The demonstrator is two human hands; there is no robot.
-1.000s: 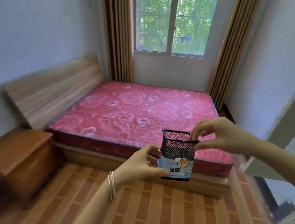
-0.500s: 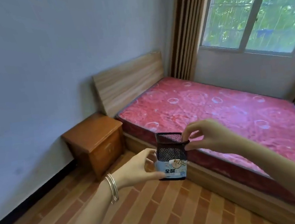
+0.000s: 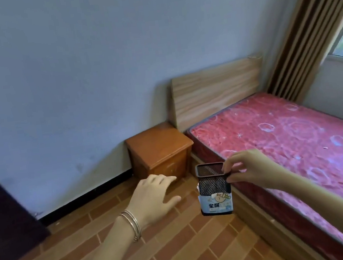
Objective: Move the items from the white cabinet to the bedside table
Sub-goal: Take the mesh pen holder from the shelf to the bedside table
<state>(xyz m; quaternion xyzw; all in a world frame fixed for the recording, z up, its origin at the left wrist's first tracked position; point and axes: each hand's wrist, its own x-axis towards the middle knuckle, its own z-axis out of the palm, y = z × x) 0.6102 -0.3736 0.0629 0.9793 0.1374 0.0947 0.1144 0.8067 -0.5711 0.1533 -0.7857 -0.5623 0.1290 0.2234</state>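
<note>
A black mesh pen holder (image 3: 213,186) with a light blue paper label round its lower half hangs in the air above the floor. My right hand (image 3: 247,169) pinches its top rim at the right side. My left hand (image 3: 152,196), with thin bangles on the wrist, is off the holder to its left, fingers spread and relaxed, holding nothing. The orange-brown wooden bedside table (image 3: 160,150) stands against the wall beyond both hands, its top bare. The white cabinet is out of view.
A bed with a pink patterned mattress (image 3: 286,141) and a light wooden headboard (image 3: 215,90) fills the right side, beside the bedside table. Brown curtains (image 3: 305,31) hang at the far right. A dark piece of furniture (image 3: 2,217) stands at the left edge. Brick-patterned floor lies below.
The view has swung left, bringing the bedside table closer to centre. My left hand has let go of the pen holder and moved left; my right hand alone holds it.
</note>
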